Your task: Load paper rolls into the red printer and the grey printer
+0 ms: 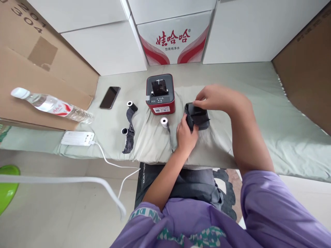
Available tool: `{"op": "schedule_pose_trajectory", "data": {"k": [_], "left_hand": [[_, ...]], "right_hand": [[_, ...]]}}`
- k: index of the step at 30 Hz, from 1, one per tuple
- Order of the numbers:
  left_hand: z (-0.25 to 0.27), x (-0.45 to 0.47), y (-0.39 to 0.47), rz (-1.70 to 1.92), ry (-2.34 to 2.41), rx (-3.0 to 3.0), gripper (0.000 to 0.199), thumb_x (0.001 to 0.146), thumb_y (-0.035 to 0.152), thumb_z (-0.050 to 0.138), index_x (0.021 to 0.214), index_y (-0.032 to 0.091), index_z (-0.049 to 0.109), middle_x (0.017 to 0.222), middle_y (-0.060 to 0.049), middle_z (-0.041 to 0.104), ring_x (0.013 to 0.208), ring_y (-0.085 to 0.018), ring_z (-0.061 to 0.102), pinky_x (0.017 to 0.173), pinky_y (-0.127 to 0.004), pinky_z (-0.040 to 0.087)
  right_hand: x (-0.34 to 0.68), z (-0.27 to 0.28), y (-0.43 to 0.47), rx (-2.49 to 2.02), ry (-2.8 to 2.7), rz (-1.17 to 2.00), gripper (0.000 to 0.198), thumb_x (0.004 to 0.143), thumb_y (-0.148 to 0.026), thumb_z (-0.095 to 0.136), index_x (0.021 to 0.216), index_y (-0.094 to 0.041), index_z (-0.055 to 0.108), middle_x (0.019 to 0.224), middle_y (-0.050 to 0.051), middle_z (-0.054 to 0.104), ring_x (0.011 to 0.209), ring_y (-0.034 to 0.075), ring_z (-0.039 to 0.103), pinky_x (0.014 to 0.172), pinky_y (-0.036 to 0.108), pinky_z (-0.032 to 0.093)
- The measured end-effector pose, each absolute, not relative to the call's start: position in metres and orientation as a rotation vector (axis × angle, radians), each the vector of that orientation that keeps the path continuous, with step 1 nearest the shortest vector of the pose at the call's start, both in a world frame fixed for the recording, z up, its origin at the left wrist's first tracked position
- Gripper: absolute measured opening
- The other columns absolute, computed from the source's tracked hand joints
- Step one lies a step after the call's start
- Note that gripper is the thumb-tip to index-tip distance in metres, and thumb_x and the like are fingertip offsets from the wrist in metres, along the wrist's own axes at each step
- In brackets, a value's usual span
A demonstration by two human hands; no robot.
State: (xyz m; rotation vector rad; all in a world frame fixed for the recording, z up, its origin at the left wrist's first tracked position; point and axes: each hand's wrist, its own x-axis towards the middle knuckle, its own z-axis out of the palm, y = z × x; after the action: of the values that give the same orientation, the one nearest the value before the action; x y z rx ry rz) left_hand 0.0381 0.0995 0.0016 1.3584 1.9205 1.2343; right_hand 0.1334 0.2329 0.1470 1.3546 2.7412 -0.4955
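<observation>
One small black printer (197, 112): on the grey-green cloth (217, 146), right of the red-and-black desktop printer (160, 95); black strip (203, 120) across its top, end projecting right.
Left hand (187, 135): closed around the small black printer's near left corner, thumb on the near side.
Right hand (214, 98): bent over the far edge, fingertips touching; cannot tell whether they pinch anything.
Single roll (164, 121): white, between the desktop printer and the left forearm, dark tail trailing nearer.
Paired rolls (130, 104): farther left, joined by dark ribbon (130, 119).
Desktop printer top: dark strip at the slot.
Outer left: smartphone (110, 97), white power bank (77, 138) with cable attached, labelled water bottle (55, 106).
Backdrop: white carton (174, 38), red lettering.
</observation>
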Motion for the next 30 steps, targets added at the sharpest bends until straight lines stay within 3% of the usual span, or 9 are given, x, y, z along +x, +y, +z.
{"op": "schedule_pose_trajectory", "data": {"k": [9, 18, 30], "left_hand": [[0.003, 0.039, 0.098, 1.251, 1.895, 1.327, 0.057, 0.097, 0.03, 0.059, 0.151, 0.019, 0.043, 0.153, -0.017, 0.058, 0.145, -0.031, 0.053, 0.121, -0.048, 0.044], [0.001, 0.039, 0.099, 1.236, 1.879, 1.37, 0.057, 0.097, 0.029, 0.06, 0.151, 0.021, 0.043, 0.149, -0.016, 0.061, 0.14, -0.032, 0.057, 0.119, -0.05, 0.045], [-0.002, 0.04, 0.102, 1.231, 1.938, 1.332, 0.059, 0.097, 0.031, 0.061, 0.152, 0.018, 0.043, 0.147, -0.018, 0.063, 0.139, -0.033, 0.058, 0.116, -0.049, 0.048]], "right_hand": [[0.126, 0.149, 0.223, 1.337, 2.646, -0.433, 0.04, 0.098, -0.043, 0.047, 0.08, -0.019, 0.074, 0.066, 0.011, 0.065, 0.068, 0.023, 0.059, 0.063, 0.036, 0.035], [0.102, 0.129, 0.203, 1.364, 2.696, -0.475, 0.039, 0.1, -0.039, 0.049, 0.084, -0.016, 0.076, 0.082, 0.019, 0.071, 0.088, 0.032, 0.067, 0.078, 0.041, 0.044], [0.132, 0.12, 0.189, 1.412, 2.775, -0.321, 0.049, 0.103, -0.041, 0.037, 0.091, -0.017, 0.079, 0.083, 0.016, 0.075, 0.086, 0.031, 0.068, 0.073, 0.038, 0.043]]}}
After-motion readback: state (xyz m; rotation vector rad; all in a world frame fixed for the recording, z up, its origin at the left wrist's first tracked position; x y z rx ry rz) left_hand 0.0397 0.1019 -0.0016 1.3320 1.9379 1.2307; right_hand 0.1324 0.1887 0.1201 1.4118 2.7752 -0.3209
